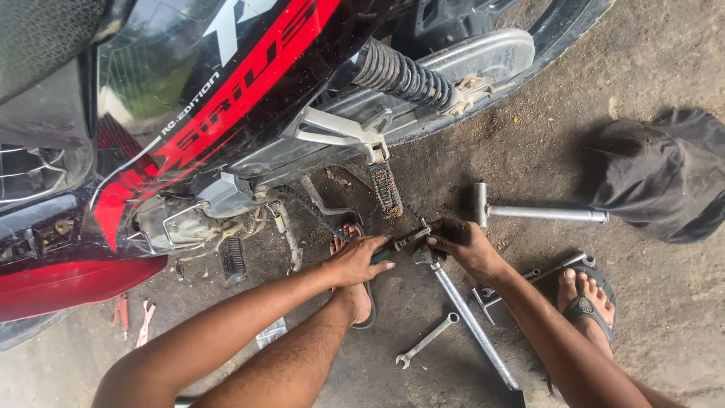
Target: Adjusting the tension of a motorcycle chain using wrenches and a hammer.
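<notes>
Both hands (361,259) (462,243) gripping pliers (404,243) (chain (313,210) beside), spanner (425,341) apart

We have one view, worn on the head, looking steeply down at close range; the motorcycle (226,113) fills ten to twelve o'clock, dirt ground (664,317) spreads toward four.

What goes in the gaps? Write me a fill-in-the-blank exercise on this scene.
1. The left hand and right hand work on the motorcycle's ____.
2. A small wrench lies on the ____.
3. Each foot wears a ____.
4. The cloth on the right is ____ in colour.

Missing words: chain; ground; sandal; black
</notes>
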